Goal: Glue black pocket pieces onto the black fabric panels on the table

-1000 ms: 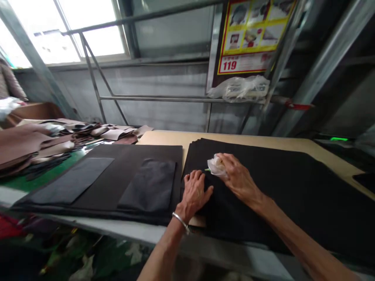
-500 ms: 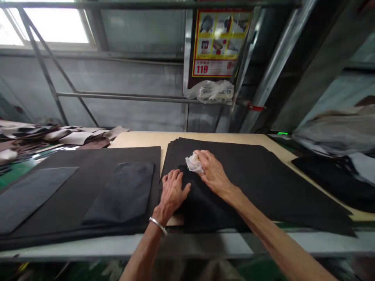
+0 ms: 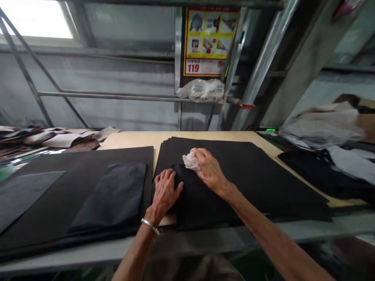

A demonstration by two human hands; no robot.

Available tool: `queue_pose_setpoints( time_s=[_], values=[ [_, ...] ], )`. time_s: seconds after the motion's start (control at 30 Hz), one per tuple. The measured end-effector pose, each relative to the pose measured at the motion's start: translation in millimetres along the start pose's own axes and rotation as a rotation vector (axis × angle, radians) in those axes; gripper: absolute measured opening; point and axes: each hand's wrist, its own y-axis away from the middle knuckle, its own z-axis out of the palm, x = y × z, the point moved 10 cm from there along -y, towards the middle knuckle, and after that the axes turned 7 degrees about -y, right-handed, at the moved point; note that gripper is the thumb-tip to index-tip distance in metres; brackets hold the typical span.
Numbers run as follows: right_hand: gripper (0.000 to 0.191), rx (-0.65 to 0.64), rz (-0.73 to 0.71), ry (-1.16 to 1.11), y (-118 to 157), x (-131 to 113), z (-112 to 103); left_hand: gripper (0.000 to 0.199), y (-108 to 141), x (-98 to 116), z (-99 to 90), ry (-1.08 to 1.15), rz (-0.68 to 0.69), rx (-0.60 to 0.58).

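My left hand [image 3: 166,191] lies flat with fingers spread on the left edge of a smaller black piece [image 3: 199,199], which rests on a stack of large black sheets [image 3: 240,164]. My right hand [image 3: 210,171] grips a crumpled white cloth or tissue [image 3: 191,160] over the far edge of that piece. Whether the wad presses on the surface is hard to tell. To the left, a dark grey piece [image 3: 114,195] and another grey piece [image 3: 26,195] lie on a second black stack [image 3: 84,164].
Leather-like scraps [image 3: 73,136] are heaped at the far left. At the right are a clear plastic bag [image 3: 325,125] and black fabric [image 3: 310,171]. Behind the wooden board [image 3: 131,138] stands a metal frame [image 3: 117,95] with a bagged object [image 3: 205,90] on it.
The view has swung a little to the right, so everything sits further left. My right hand and its white wad have shifted slightly rightward over the black piece; my left hand stays in place.
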Motion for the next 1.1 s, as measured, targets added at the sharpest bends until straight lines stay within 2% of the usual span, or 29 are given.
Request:
queue_pose_setpoints(
  time_s=[0.07,0.13,0.2,0.33,0.4,0.5,0.67,0.77,0.87,1.1],
  values=[
    [0.054,-0.018,-0.003,-0.046,-6,-14,10,0.034,0,0,-0.3,-0.001,-0.004,-0.012],
    [0.054,-0.031,0.0,-0.059,-7,-15,12,0.035,0,0,-0.3,-0.004,-0.013,-0.022],
    [0.052,-0.033,0.012,-0.032,-3,-1,3,0.035,0,0,0.0,-0.006,-0.016,-0.024],
    [0.046,-0.005,0.078,0.095,10,45,-25,0.035,1,-1,-0.1,-0.006,-0.017,-0.003],
    [0.044,0.014,0.078,0.135,14,55,-33,0.035,1,-1,-0.1,-0.005,-0.014,0.001],
    [0.045,0.022,0.038,0.137,14,44,-28,0.034,0,0,-0.8,0.002,-0.012,-0.005],
    [0.051,0.014,-0.015,0.031,-1,-1,1,0.034,0,1,-2.1,0.003,-0.009,-0.013],
    [0.052,0.004,-0.036,-0.044,-9,-19,14,0.031,0,1,-1.2,0.004,-0.005,-0.011],
    [0.051,0.007,-0.041,-0.114,-12,-24,18,0.032,0,-1,-0.5,0.018,-0.011,-0.002],
    [0.05,0.046,-0.03,-0.2,-6,-14,17,0.025,1,-1,-2.0,0.045,-0.006,0.007]
  ],
)
